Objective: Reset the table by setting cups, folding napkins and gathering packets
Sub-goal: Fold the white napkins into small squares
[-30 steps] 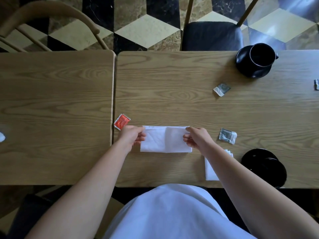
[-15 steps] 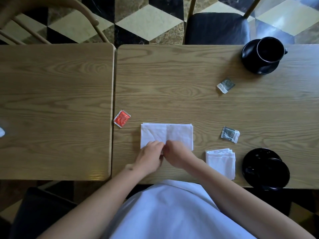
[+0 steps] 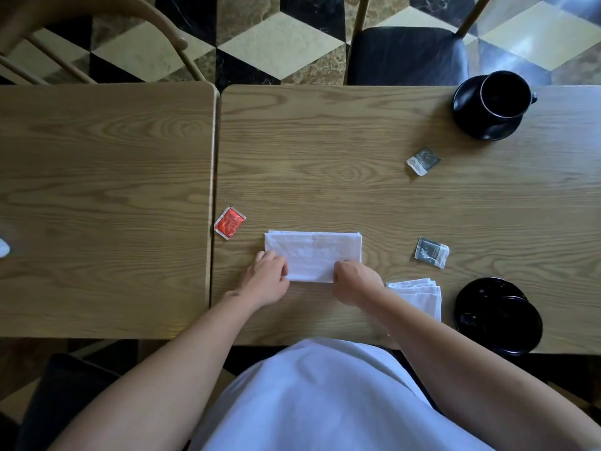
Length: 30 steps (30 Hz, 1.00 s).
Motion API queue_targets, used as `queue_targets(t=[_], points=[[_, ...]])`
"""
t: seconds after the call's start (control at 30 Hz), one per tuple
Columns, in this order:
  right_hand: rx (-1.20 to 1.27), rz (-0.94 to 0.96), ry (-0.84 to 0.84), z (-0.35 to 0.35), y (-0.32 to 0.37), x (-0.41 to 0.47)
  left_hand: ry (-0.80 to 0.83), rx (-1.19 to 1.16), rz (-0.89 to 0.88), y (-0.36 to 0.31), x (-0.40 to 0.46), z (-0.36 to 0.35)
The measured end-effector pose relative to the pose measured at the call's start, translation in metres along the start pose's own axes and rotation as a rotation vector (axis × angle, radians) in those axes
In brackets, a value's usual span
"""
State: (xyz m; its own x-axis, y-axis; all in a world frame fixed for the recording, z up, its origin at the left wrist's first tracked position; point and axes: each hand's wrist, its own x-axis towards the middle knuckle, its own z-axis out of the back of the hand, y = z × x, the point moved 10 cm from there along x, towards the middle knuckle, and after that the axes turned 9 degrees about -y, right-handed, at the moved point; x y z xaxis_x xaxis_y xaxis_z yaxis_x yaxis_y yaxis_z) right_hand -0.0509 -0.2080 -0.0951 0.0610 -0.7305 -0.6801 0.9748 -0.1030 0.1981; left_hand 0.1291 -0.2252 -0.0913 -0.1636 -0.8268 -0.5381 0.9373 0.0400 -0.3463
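Note:
A white napkin point(image 3: 313, 253), folded into a long rectangle, lies on the right wooden table point(image 3: 325, 141) in front of me. My left hand point(image 3: 268, 278) holds its near left corner with curled fingers. My right hand point(image 3: 354, 281) holds the near edge towards the right end, fingers curled under. A second folded napkin point(image 3: 419, 296) lies to the right, partly behind my right forearm. A red packet point(image 3: 229, 222) sits by the table seam, and two grey packets point(image 3: 422, 160) point(image 3: 432, 252) lie to the right. A black cup on a saucer point(image 3: 494, 104) stands far right.
A black saucer with a dark upturned cup point(image 3: 499, 315) sits at the near right edge. A second table point(image 3: 104, 196) adjoins on the left with a white scrap point(image 3: 3, 247) at its left edge. Chairs point(image 3: 406, 55) stand beyond the far edge.
Both hands went from the napkin's two ends to the middle of its near edge. They have now slid apart along that edge towards the corners. The napkin stays folded flat.

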Motion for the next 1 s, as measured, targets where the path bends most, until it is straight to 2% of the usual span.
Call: queue_targets(t=[0.2,0.27,0.33,0.4,0.47,0.5,0.53,0.77,0.9,1.0], points=[[-0.007,0.01,0.041,0.004,0.005,0.001,-0.004,0.019,0.072,0.008,0.0,0.005],[0.061,0.003,-0.083,0.028,0.007,0.008,-0.111,-0.087,0.196,0.01,-0.005,0.013],[0.123,0.037,-0.326,0.067,0.009,0.014,-0.308,-0.304,0.441,0.021,-0.019,0.022],[0.054,0.09,-0.455,0.092,0.012,0.021,-0.379,-0.647,0.795,0.032,-0.042,0.006],[-0.026,0.083,-0.357,0.093,0.013,0.034,-0.217,-1.218,1.192,0.01,-0.064,-0.045],[-0.054,0.069,-0.288,0.09,0.014,0.04,-0.104,-1.441,1.317,-0.011,-0.07,-0.063],[-0.082,0.059,-0.232,0.086,0.015,0.045,-0.036,-1.564,1.379,-0.026,-0.071,-0.072],[-0.288,0.103,-0.049,0.079,0.038,0.055,0.061,-1.917,1.31,-0.076,-0.045,-0.065],[-0.191,0.153,-0.013,0.099,0.057,0.044,-0.117,-2.177,1.291,-0.084,-0.036,-0.05],[0.077,0.15,-0.057,0.129,0.063,0.036,-0.256,-2.335,0.998,-0.083,-0.011,-0.013]])
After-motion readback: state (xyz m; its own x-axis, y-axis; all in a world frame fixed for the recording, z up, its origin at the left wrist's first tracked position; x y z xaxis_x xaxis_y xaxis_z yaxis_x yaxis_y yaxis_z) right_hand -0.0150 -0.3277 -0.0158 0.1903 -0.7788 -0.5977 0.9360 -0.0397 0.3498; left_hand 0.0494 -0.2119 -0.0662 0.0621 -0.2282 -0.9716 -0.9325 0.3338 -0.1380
